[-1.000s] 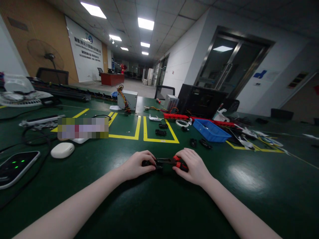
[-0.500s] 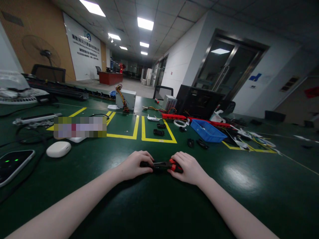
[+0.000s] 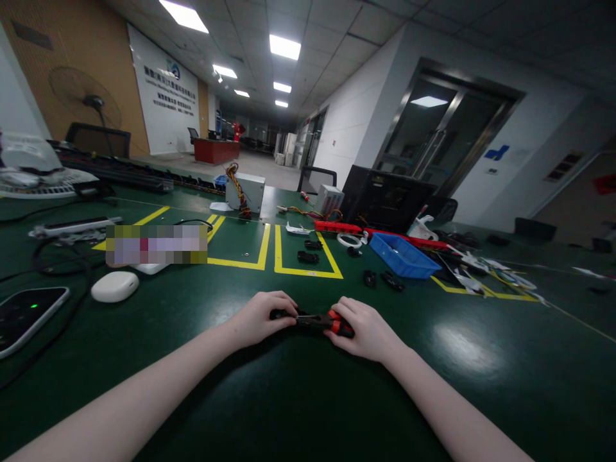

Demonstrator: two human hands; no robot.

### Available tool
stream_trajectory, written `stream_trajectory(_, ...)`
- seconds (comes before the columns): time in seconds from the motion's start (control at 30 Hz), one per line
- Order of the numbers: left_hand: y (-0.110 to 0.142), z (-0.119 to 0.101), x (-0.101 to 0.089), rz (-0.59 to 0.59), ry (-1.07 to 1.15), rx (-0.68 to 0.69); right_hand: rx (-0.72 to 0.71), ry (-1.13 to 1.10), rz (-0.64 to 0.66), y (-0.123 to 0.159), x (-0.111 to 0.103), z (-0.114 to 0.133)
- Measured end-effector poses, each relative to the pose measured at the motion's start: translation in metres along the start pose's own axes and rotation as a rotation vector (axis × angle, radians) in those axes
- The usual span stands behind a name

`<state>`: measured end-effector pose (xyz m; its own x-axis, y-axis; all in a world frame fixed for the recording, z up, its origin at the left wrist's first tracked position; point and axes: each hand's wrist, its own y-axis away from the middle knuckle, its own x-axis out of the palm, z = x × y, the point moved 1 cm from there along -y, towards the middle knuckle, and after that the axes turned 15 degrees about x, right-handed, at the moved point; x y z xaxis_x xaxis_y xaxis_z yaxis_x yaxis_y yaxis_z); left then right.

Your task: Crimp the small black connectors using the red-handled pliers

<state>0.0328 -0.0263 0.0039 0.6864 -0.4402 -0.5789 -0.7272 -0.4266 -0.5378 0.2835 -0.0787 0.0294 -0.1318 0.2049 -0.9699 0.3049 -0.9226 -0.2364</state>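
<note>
Left hand [image 3: 260,319]: we curl our fingers down over the black end of a small tool, pressing it to the table — closed on it.
Right hand [image 3: 363,327]: we wrap our fingers around the red-and-black handles at the other end, gripping them.
Tool [image 3: 315,320]: a small plier-like tool with red-and-black grips, lying flat between our two hands, near us and about mid-table; its working end is hidden under our left fingers, so we cannot tell what it bites on.
Table [image 3: 298,398]: dark green surface, both our forearms resting low over it.
Yellow tape outline [image 3: 308,271]: a marked bay beyond our hands, with two small black parts [image 3: 308,256] inside it.
Loose black pieces [image 3: 382,278]: two more just right of that bay, apart from our hands.
Blue tray [image 3: 403,255]: far right of the bay, next to a white ring [image 3: 350,240].
White oval case [image 3: 115,286]: well to the left.
Dark device with a green light [image 3: 26,311]: at the left edge — nearer than the oval case.
</note>
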Motion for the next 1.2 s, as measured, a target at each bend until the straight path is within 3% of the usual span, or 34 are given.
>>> stream_trajectory(0.27, -0.001, -0.005, 0.000, 0.046, -0.070, 0.016, -0.005, -0.008, 0.009, -0.001, 0.000, -0.001)
stream_trajectory(0.73, -0.001, 0.001, 0.004, 0.001, -0.078, -0.029, 0.092, -0.033, 0.105, 0.001, -0.006, 0.006)
stream_trajectory(1.2, 0.002, 0.017, 0.012, -0.036, -0.069, 0.031, 0.156, -0.067, -0.059, 0.019, -0.009, 0.010)
